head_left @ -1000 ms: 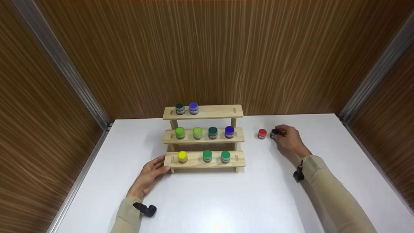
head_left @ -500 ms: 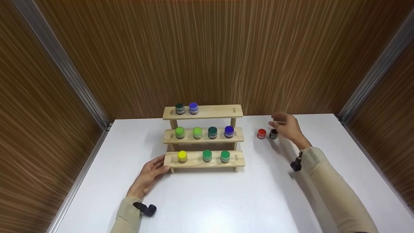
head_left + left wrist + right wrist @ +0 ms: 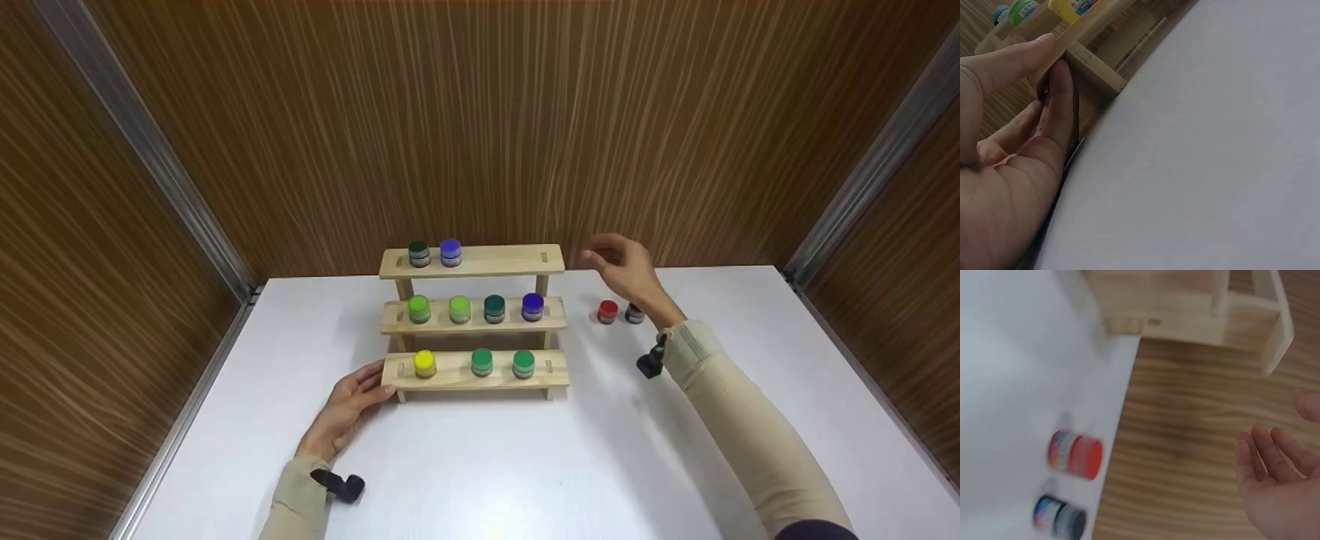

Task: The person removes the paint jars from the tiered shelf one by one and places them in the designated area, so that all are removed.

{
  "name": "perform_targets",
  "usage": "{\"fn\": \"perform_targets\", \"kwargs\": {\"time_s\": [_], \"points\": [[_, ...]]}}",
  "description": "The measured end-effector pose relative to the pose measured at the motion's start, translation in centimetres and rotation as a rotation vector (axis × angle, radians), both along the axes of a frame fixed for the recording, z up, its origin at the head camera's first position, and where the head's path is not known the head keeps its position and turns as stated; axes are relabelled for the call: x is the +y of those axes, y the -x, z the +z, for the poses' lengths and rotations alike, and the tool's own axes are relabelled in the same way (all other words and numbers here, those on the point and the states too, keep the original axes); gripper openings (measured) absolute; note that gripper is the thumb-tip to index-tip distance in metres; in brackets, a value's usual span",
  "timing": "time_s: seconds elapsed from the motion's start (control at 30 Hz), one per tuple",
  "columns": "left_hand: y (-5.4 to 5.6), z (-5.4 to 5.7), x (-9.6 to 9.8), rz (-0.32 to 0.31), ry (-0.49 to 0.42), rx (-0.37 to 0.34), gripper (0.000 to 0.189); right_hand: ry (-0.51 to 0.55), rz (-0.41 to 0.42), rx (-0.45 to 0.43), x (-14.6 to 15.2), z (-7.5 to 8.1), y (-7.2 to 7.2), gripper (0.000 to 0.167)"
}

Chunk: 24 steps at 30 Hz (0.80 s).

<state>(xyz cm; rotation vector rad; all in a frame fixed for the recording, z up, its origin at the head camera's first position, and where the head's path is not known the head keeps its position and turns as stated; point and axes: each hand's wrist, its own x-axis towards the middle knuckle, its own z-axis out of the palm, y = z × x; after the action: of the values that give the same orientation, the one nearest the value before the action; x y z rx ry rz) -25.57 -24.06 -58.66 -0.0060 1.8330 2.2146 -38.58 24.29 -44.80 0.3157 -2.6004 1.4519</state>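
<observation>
While left hand grips the three-tier pale-wood rack, right hand, empty, thumb apart, has swung up-left; round red jar and round black jar remain unshelved, frame right.

Stand: smooth wood. Jars: plastic-looking. Tabletop: glossy. Back panel: wood-grained. Corner rail: metal. Sleeve: matt cloth.

The head view's white table is bright, with a shiny glare at the bottom middle and a soft grey shadow lower right. The left wrist view looks dimmer. The right wrist view's red jar and dark jar are blurry.
</observation>
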Motion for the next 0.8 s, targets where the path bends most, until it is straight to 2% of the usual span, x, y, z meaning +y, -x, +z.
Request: {"fn": "perform_targets", "kwargs": {"time_s": [0.3,0.57,0.8], "points": [[-0.1,0.1,0.0,0.006,0.001,-0.015,0.075,0.047,0.05,0.033,-3.3,2.4,0.0,0.042],[-0.3,0.0,0.2,0.013,-0.018,-0.021,0.076,0.043,0.128,0.089,-6.5,4.1,0.0,0.044],[-0.1,0.1,0.1,0.025,0.004,-0.027,0.075,0.035,0.174,0.088,-10.0,5.4,0.3,0.045]]}}
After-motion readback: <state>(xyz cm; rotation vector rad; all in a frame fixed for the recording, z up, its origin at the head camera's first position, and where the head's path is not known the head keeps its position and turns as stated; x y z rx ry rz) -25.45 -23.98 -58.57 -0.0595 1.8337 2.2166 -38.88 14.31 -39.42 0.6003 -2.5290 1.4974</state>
